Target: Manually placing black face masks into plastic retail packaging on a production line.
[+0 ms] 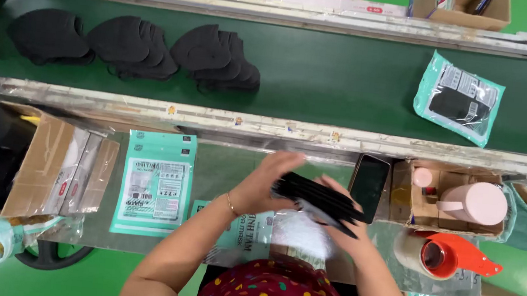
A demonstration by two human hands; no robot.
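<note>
Both my hands hold a stack of flat black face masks (318, 198) above the clear-covered work table. My left hand (268, 181) presses on the stack from the top left, fingers stretched over it. My right hand (347, 236) supports the stack from underneath on the right. Below my hands lies a teal and white pouch (248, 232), partly hidden by my forearm. A pile of the same empty teal pouches (157, 182) lies to the left. Three heaps of black masks (132, 46) rest on the dark green conveyor belt (337, 71) beyond.
A filled teal pouch (456, 103) lies on the belt at right. A black phone (368, 186) stands beside my hands. A cardboard box holds a pink bottle (474, 203). An orange tape dispenser (445, 255) sits at right, an open carton (53, 162) at left.
</note>
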